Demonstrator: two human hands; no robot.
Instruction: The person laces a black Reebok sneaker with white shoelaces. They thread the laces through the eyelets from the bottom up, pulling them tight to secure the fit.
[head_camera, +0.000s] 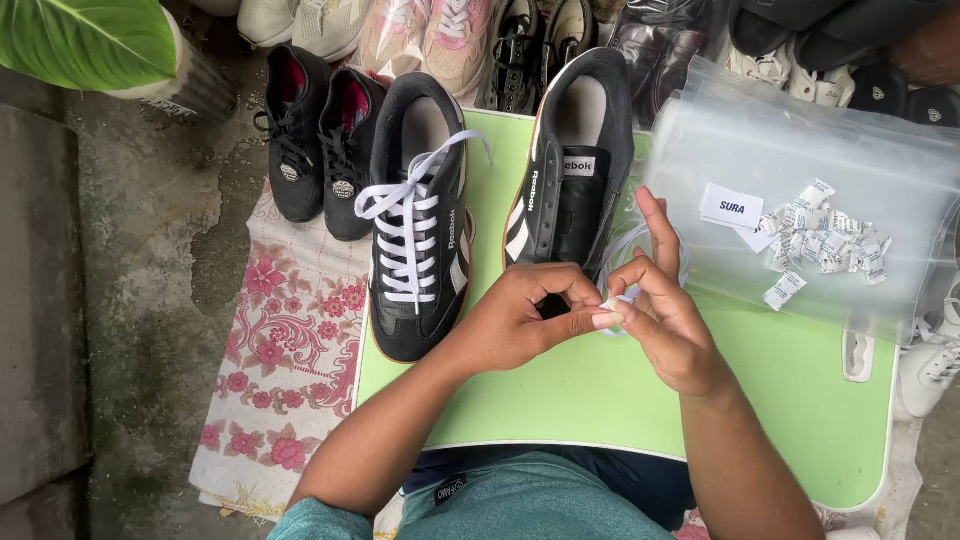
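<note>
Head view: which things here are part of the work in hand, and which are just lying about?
In use: left hand, right hand, white shoelace, unlaced black shoe, laced black shoe.
Lying about: clear bags with sachets, small black shoes, plant leaf.

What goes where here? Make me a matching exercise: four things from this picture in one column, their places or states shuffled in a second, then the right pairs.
Column one:
1. laced black shoe
2. unlaced black shoe
3. white lace
4. small white packets

Column two:
A. inside a clear plastic bag
B. pinched between the left hand and right hand
C. at the left edge of the green table
D. just beyond the hands, at the table's middle

Pairs: 1-C, 2-D, 3-B, 4-A
</note>
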